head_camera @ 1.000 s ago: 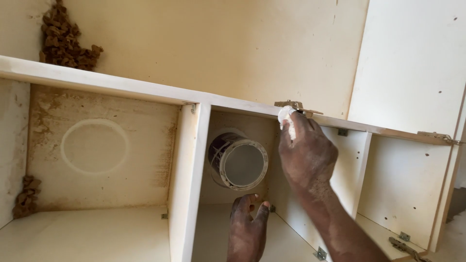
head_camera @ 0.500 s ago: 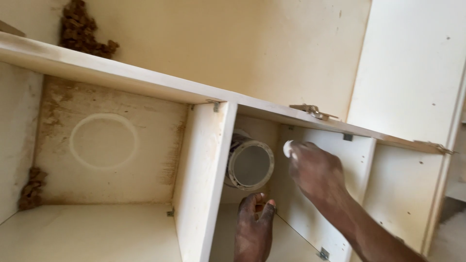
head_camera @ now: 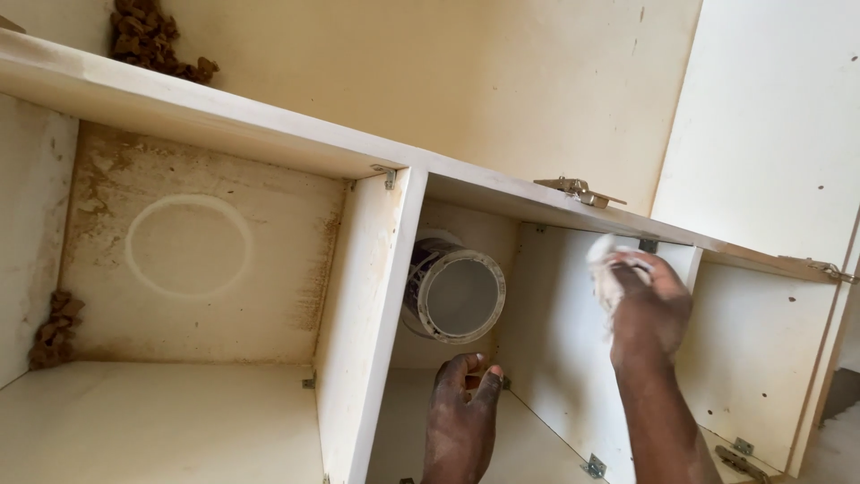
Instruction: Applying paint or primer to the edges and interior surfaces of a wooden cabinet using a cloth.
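The right hand (head_camera: pixel 647 309) is pressing a crumpled white cloth (head_camera: pixel 606 269) against the inner side panel (head_camera: pixel 555 341) of the cream cabinet (head_camera: pixel 367 296), its grip clenched around the cloth; the left hand (head_camera: pixel 461 408) is resting below and to its left, fingers loosely curled, grasping nothing. A round white vent pipe (head_camera: pixel 452 291) is sitting just above the left hand; a brass hinge (head_camera: pixel 578 190) is lying above the right hand.
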